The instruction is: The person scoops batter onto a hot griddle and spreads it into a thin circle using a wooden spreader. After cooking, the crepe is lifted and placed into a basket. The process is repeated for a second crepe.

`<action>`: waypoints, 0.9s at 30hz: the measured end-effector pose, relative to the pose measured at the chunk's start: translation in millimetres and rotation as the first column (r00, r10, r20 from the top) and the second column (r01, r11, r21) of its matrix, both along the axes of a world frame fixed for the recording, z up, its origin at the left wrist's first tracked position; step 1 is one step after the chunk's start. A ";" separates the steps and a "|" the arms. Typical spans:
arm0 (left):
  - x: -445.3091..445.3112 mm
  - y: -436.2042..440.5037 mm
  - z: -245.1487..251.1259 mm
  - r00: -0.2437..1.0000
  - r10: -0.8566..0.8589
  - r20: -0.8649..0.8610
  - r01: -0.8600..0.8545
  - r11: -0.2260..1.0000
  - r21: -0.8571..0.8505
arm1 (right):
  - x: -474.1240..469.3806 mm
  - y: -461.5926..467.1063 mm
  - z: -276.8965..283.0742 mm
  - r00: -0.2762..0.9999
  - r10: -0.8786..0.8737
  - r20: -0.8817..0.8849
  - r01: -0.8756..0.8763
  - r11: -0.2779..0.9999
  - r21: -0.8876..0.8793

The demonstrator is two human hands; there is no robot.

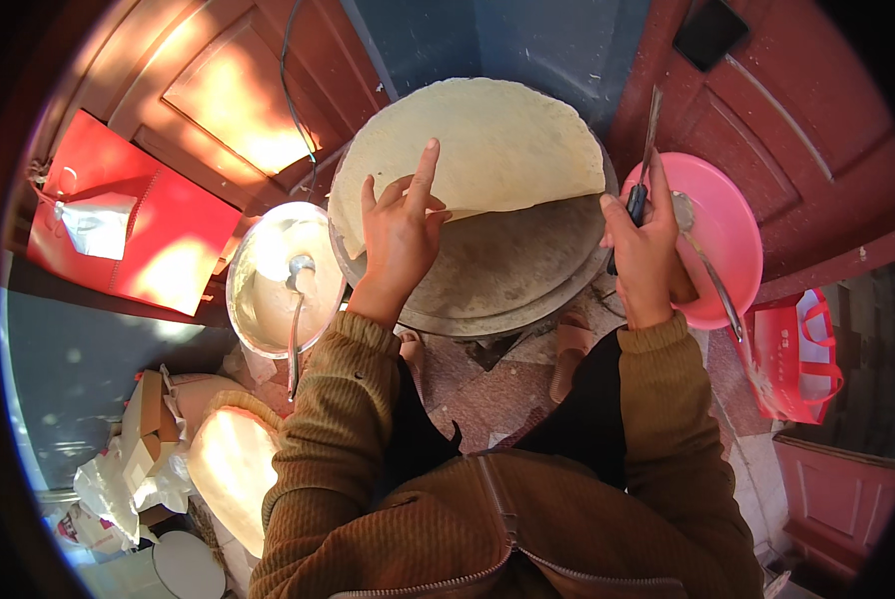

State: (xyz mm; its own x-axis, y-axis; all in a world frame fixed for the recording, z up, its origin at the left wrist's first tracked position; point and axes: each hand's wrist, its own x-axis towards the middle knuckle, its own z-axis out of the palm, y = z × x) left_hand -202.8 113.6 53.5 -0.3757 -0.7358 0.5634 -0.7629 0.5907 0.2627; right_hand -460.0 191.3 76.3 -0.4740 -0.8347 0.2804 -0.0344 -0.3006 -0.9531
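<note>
A large, thin, pale flatbread (485,150) covers the far part of a round griddle (500,258) before me. Its near edge curls up slightly, leaving the griddle's near surface bare. My left hand (402,232) is over that edge at the left, index finger pointing away and the other fingers bent. Whether its thumb and middle finger pinch the flatbread is hidden. In my right hand (642,239), right of the griddle, is a long, thin-bladed tool (648,138) with a black handle, blade upward and seen nearly edge-on.
Left of the griddle stands a bowl of batter (268,299) with a ladle (295,329) in it. A pink basin (740,217) at the right holds another ladle (710,273). Red paper bags (163,202) lie left; a cardboard box (148,427) is at lower left. Reddish panelled doors (784,97) stand behind.
</note>
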 end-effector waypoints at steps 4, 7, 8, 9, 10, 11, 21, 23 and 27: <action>0.5 4.6 -5.8 0.997 -0.032 -0.067 0.032 0.999 -0.004 | -7.2 9.2 -3.6 0.995 0.089 0.049 -0.086 0.995 -0.058; -1.5 4.8 -6.2 0.993 -0.051 -0.106 0.050 0.999 -0.007 | -10.3 21.4 -4.5 0.979 0.168 -0.117 -0.181 0.977 -0.112; -2.9 4.2 -6.3 0.991 -0.056 -0.118 0.056 0.998 -0.009 | -12.0 25.5 -5.8 0.960 0.187 -0.206 -0.216 0.968 -0.126; -4.4 3.6 -7.3 0.990 -0.048 -0.133 0.047 0.999 -0.010 | -14.6 31.3 -9.8 0.948 0.224 -0.226 -0.246 0.967 -0.072; -3.1 3.3 -7.8 0.989 -0.036 -0.141 0.035 0.999 -0.011 | -14.6 33.6 -8.0 0.886 0.239 -0.397 -0.291 0.954 -0.075; -1.8 2.9 -8.3 0.988 -0.024 -0.150 0.023 1.000 -0.012 | -14.6 35.4 -4.0 0.795 0.242 -0.556 -0.335 0.939 -0.071; -3.2 -5.4 -11.4 0.983 0.021 -0.181 -0.044 0.991 -0.126 | -4.4 38.1 -14.6 0.286 0.654 -0.701 -0.368 0.750 0.550; -2.6 -6.6 -13.1 0.982 0.022 -0.186 -0.048 0.989 -0.137 | -10.9 36.0 -27.2 0.269 0.638 -0.722 -0.301 0.767 0.566; -4.3 -8.5 -13.4 0.972 0.004 -0.236 -0.045 0.984 -0.170 | -20.0 33.4 -38.1 0.293 0.566 -0.771 -0.184 0.824 0.535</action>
